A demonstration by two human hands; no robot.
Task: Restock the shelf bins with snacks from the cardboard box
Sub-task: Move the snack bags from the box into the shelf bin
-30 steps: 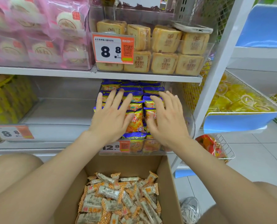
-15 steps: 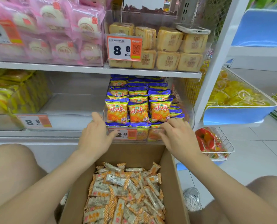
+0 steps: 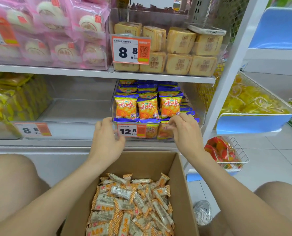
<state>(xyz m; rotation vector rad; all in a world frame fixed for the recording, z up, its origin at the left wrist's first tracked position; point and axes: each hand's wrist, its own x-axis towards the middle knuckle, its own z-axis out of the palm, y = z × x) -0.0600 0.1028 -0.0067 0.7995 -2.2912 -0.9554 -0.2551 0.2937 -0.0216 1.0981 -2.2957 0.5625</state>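
Both hands are up at the front of the clear bin (image 3: 200, 106) on the middle shelf (image 3: 73, 142), and neither is in the cardboard box (image 3: 182, 181) just below and between the forearms. The left hand (image 3: 106, 142) hangs beside the bin's left front corner with its fingers loosely curled and nothing in it; motion blur hides whether it touches the plastic. The right hand (image 3: 184, 132) is at the bin's right front edge with its fingers bent toward the rim. The fingertips are smeared, so I cannot tell if they grip the rim, pinch a packet or merely brush it.

Between the hands sits the price tag (image 3: 130, 131) on the bin's front wall. Just above them, orange and blue packets (image 3: 147, 108) stand in tidy rows reaching to the back, so this bin looks fully stocked and probably needs only squaring up.

The box tells the other half. It is heaped with small wrapped bars (image 3: 131, 201), a different snack from the packets in the bin. By that reckoning, most of the restocking is still to do, and the bars have yet to go to a bin of their own.
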